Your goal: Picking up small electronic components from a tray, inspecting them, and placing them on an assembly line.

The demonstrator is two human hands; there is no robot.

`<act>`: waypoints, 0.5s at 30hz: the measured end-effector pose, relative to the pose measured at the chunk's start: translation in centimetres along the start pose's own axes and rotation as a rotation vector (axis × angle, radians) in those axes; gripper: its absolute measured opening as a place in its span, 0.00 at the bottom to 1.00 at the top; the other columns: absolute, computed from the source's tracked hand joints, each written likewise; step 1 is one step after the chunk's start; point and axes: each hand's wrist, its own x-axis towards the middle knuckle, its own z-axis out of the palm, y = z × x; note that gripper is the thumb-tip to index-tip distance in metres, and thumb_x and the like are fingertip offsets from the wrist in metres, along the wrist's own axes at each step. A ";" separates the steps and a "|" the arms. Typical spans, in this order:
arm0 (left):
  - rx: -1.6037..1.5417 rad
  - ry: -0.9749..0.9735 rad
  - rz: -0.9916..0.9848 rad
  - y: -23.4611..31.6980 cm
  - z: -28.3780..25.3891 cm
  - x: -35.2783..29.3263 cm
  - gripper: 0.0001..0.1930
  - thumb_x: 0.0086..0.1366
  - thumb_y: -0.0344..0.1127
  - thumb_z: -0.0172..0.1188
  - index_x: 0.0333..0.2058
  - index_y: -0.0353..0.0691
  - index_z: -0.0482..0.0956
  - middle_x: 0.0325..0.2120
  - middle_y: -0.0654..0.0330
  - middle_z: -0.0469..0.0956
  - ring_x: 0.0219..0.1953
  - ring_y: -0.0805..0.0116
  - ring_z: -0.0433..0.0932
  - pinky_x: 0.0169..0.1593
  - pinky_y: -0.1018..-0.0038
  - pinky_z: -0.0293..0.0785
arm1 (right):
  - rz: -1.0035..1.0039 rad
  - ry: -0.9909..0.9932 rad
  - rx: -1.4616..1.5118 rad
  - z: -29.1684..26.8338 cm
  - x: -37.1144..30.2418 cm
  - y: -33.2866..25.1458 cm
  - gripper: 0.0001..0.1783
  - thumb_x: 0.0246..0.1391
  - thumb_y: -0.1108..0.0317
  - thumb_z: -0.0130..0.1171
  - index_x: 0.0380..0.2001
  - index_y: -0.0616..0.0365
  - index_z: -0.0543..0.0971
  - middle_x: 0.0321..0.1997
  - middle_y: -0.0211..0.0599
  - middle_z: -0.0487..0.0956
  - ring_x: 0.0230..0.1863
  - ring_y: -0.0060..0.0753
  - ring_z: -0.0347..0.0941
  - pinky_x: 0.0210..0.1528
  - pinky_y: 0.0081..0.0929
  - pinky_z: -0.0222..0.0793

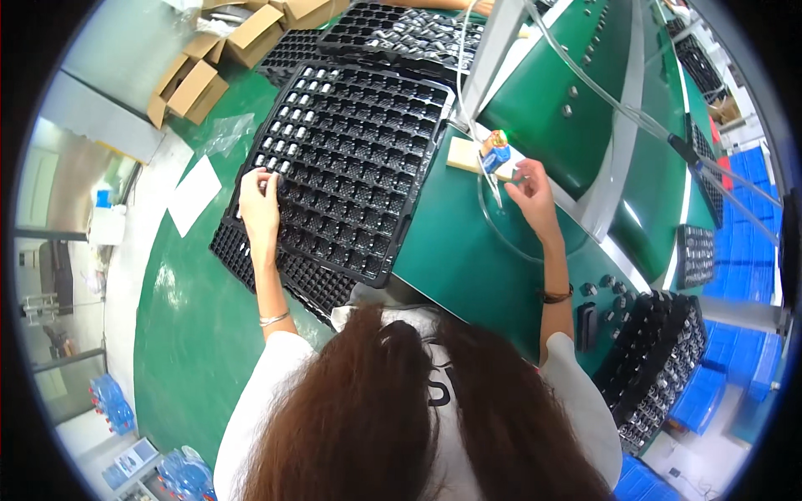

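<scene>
A large black tray (pixel 359 159) with rows of square pockets lies in front of me, tilted. Small silver cylindrical parts (pixel 289 131) fill several pockets along its far left side. My left hand (pixel 260 210) is at the tray's left edge, thumb and fingertips pinched over a pocket beside those parts; what they grip is hidden. Over the green table, my right hand (pixel 535 200) has its thumb and fingers curved apart, with nothing visible between them. Just left of it stands a small blue object with a yellow-and-red top (pixel 497 154), next to a pale yellow block (pixel 463 155).
More black trays (pixel 309 280) lie beneath and beyond the tray. A green conveyor belt (pixel 551 125) with scattered small parts runs at right, behind a metal post (pixel 493 58) and hanging tubes. Loose parts (pixel 616 292) and filled trays (pixel 660 367) sit at right; cardboard boxes (pixel 196 88) stand far left.
</scene>
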 end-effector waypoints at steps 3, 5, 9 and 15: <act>-0.742 -0.202 -0.216 1.0 0.0 0.2 0.09 0.64 0.35 0.54 0.38 0.36 0.68 0.44 0.52 0.74 0.42 0.69 0.75 0.46 0.76 0.71 | -0.015 -0.058 -0.052 0.6 0.9 -0.3 0.26 0.42 0.74 0.64 0.45 0.56 0.66 0.37 0.28 0.68 0.27 0.16 0.63 0.29 0.15 0.59; -1.035 -0.334 -0.255 5.1 0.7 -0.8 0.09 0.64 0.34 0.52 0.40 0.37 0.67 0.43 0.49 0.74 0.40 0.65 0.76 0.46 0.74 0.73 | -0.230 0.101 -0.217 2.4 1.7 -1.5 0.26 0.41 0.69 0.66 0.44 0.58 0.66 0.38 0.34 0.72 0.31 0.25 0.69 0.34 0.22 0.65; -1.210 -0.479 -0.514 8.6 4.1 -2.6 0.12 0.66 0.35 0.49 0.42 0.32 0.69 0.39 0.52 0.75 0.37 0.70 0.75 0.43 0.80 0.74 | -0.161 0.207 -0.422 5.4 3.5 -1.8 0.26 0.42 0.58 0.66 0.41 0.61 0.70 0.36 0.50 0.74 0.40 0.49 0.72 0.40 0.37 0.67; -1.324 -0.633 -0.629 10.6 7.1 -5.5 0.19 0.67 0.38 0.48 0.52 0.32 0.67 0.39 0.61 0.75 0.36 0.78 0.73 0.42 0.85 0.70 | -0.241 0.517 -0.441 0.0 9.3 1.8 0.17 0.47 0.60 0.62 0.36 0.60 0.74 0.25 0.42 0.76 0.26 0.34 0.75 0.30 0.27 0.68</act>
